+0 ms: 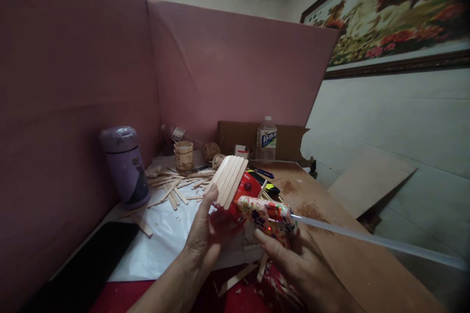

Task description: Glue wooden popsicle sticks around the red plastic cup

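Left hand [205, 239] holds a panel of joined craft sticks [230, 181] in a clenched grip; right hand [301, 269] grasps a floral glue gun [266, 215] above the desk [348, 254].

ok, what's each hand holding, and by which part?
Left hand grips a panel of joined pale wooden craft sticks by its lower end. Right hand holds a floral-patterned glue gun by its handle.

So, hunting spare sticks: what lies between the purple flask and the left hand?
Head view: loose wooden sticks scattered on white sheet, between purple flask and left hand.
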`<state>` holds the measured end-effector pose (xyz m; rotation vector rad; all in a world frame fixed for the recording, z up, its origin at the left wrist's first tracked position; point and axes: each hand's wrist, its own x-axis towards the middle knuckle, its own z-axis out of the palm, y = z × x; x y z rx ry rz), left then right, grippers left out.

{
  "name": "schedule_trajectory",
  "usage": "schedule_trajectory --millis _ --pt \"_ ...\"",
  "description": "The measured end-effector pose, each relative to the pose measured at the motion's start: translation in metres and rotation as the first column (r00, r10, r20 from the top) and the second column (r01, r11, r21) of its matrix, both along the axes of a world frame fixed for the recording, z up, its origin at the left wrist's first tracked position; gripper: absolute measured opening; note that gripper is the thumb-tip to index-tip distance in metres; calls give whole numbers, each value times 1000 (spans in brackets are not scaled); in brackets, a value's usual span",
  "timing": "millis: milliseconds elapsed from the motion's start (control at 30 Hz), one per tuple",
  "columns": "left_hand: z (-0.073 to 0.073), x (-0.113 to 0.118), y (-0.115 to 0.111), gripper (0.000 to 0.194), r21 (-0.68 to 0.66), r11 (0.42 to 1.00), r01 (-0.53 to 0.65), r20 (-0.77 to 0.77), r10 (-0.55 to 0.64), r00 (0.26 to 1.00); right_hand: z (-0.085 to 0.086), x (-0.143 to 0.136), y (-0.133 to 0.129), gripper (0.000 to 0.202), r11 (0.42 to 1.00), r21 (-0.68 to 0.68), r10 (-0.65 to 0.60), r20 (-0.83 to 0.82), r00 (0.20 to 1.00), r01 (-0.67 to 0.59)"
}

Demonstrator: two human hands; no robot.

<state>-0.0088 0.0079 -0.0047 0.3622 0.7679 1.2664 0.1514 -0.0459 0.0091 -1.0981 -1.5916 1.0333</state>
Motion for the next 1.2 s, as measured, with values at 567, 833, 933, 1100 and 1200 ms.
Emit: schedule_trajectory --millis 567,833,933,1100,1200 --pt "0 -1 -2 47 -11 1000 26 -25 -27 999 5 0 3 43 998 6 58 -123 991 -57" --pt "2 0 -1 43 7 1000 25 -66 -24 998 11 1 4 41 999 7 49 -93 994 -49" --pt "3 0 -3 43 -5 1000 24 -77 -24 997 9 2 6 40 998 52 33 -96 995 -28" --pt "4 0 -4 47 -3 999 39 -84 -39 996 8 5 9 39 998 62 1 -83 997 5" --pt "4 1 -4 49 5 999 46 -74 -45 996 9 6 10 39 999 53 -5 -97 995 10"
